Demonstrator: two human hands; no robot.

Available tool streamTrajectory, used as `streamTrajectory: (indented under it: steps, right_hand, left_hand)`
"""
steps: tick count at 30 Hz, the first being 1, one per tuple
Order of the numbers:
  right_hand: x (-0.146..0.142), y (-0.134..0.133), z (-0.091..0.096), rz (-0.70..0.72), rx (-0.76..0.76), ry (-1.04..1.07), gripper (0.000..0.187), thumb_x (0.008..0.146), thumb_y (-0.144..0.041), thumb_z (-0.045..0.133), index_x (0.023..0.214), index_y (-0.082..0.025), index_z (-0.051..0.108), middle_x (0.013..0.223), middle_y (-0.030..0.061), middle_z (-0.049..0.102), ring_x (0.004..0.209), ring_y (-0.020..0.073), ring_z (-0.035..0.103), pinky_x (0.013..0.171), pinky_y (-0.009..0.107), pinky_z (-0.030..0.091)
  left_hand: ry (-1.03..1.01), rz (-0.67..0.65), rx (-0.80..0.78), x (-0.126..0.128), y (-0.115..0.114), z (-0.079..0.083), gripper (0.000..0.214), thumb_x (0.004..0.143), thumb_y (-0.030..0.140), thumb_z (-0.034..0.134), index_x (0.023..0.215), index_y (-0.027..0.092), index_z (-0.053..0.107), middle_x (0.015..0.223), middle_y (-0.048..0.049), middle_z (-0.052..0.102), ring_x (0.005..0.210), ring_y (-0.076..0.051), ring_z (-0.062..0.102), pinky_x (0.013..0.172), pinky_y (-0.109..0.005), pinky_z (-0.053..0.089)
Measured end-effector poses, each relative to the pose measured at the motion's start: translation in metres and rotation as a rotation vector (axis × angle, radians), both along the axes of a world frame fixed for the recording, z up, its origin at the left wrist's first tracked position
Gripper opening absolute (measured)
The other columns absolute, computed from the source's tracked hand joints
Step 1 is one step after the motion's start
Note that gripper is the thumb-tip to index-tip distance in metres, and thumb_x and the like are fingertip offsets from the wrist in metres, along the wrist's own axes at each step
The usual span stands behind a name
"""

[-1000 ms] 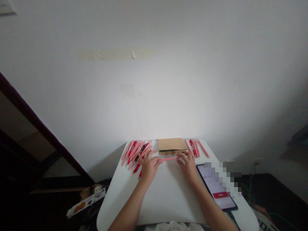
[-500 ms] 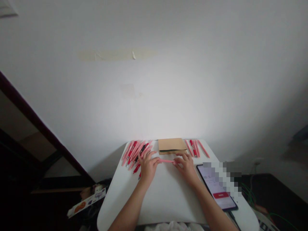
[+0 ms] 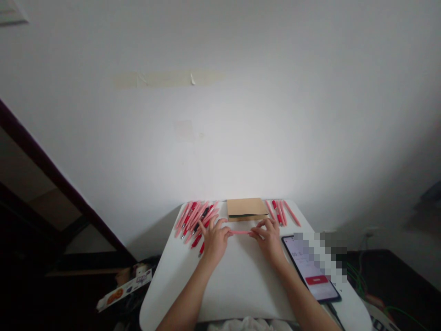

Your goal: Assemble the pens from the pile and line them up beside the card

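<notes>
Pink pen [image 3: 240, 232] lies level just over the table [image 3: 237, 280], near the cardboard box [image 3: 246, 208]. Left hand [image 3: 214, 240] and right hand [image 3: 270, 240] each pinch one end, fingers closed. Judged step: working the pen's ends; in-line force required.

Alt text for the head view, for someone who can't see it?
The left hand and right hand pinch the ends of one pink pen over a white table. A pen pile lies at left, a cardboard box behind the pen, a few pens and a phone at right.
</notes>
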State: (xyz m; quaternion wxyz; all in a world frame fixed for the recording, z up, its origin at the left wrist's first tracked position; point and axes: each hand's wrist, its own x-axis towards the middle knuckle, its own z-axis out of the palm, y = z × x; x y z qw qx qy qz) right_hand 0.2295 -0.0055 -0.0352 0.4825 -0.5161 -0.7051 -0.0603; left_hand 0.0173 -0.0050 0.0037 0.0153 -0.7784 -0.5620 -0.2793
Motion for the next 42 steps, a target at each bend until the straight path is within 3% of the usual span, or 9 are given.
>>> streamTrajectory:
  steps: [5,8,12,19,31,37,42]
  right_hand:
    - [0.004,0.001,0.001,-0.043,0.06,-0.007,0.01,0.086,-0.029,0.071,0.086,-0.034,0.079,0.09,0.0053,0.062,0.102,0.0271,0.048,0.089,0.046,0.045]
    - [0.007,0.003,-0.002,-0.059,0.041,-0.006,0.009,0.086,-0.031,0.07,0.087,-0.035,0.078,0.095,0.0055,0.063,0.102,0.0269,0.049,0.089,0.045,0.045]
    - [0.007,0.004,-0.006,-0.082,0.008,-0.002,0.013,0.089,-0.032,0.066,0.088,-0.033,0.078,0.099,0.0063,0.062,0.102,0.0269,0.05,0.087,0.044,0.046]
    - [0.007,0.004,-0.007,-0.07,-0.013,-0.011,0.011,0.088,-0.034,0.067,0.088,-0.033,0.078,0.101,0.0065,0.062,0.103,0.0272,0.05,0.088,0.044,0.045]
    - [0.008,0.006,-0.009,-0.041,-0.027,0.018,0.012,0.088,-0.037,0.066,0.087,-0.034,0.078,0.102,0.0063,0.062,0.105,0.027,0.051,0.09,0.044,0.045]
    - [0.009,0.008,-0.011,-0.074,-0.026,0.047,0.018,0.092,-0.038,0.061,0.089,-0.033,0.079,0.101,0.0072,0.063,0.103,0.0267,0.051,0.088,0.043,0.045]
    - [0.009,0.008,-0.012,-0.07,-0.028,0.037,0.018,0.091,-0.039,0.062,0.09,-0.033,0.079,0.102,0.0078,0.063,0.104,0.0273,0.051,0.088,0.044,0.045]
  left_hand:
    - [-0.011,0.022,-0.022,0.003,-0.002,-0.001,0.019,0.088,0.02,0.063,0.075,0.029,0.073,0.127,0.0026,0.066,0.132,-0.033,0.046,0.108,-0.083,0.002]
    - [-0.023,0.045,-0.006,0.003,-0.001,-0.003,0.01,0.088,0.03,0.065,0.089,0.033,0.075,0.137,0.0008,0.06,0.135,-0.035,0.044,0.108,-0.083,0.008]
    - [-0.046,0.075,0.029,0.001,0.0,-0.005,0.026,0.083,0.036,0.071,0.109,0.035,0.07,0.14,-0.0044,0.057,0.136,-0.035,0.043,0.109,-0.081,0.011]
    - [-0.069,0.085,0.055,0.002,-0.001,-0.002,0.003,0.084,0.027,0.07,0.085,0.029,0.072,0.131,-0.0026,0.063,0.131,-0.03,0.049,0.113,-0.077,0.012]
    - [-0.057,0.093,-0.004,0.001,0.001,-0.005,0.019,0.092,0.02,0.056,0.083,0.026,0.071,0.116,-0.0034,0.067,0.126,-0.027,0.052,0.113,-0.076,0.01]
    - [-0.095,0.069,0.03,0.001,0.0,-0.005,0.017,0.091,0.032,0.061,0.107,0.029,0.067,0.125,-0.0063,0.065,0.126,-0.028,0.052,0.112,-0.074,0.015]
    - [-0.085,0.053,0.037,0.001,0.0,-0.005,0.008,0.087,0.029,0.065,0.094,0.028,0.07,0.125,-0.0053,0.064,0.127,-0.028,0.051,0.113,-0.074,0.015]
